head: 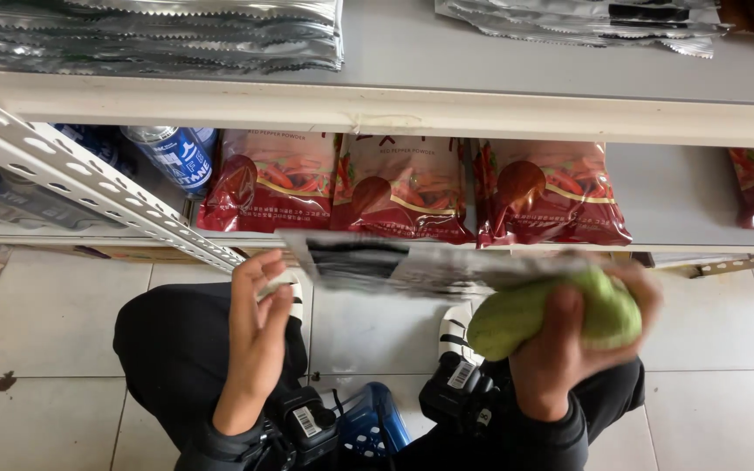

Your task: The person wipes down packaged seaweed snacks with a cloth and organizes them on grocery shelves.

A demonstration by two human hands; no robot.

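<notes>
Fingers of my right hand [569, 349] grasp a crumpled light-green cloth [551, 314] and a flat silver foil packet [412, 266]; my left hand [259, 327] hovers released beside it.

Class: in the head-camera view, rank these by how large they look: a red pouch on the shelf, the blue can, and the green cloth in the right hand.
1. Red pouch and green cloth: these look about alike, and the cloth is nearer the camera, so I will not rank them.
2. Blue can: clearly smallest, though partly hidden behind the shelf.
</notes>
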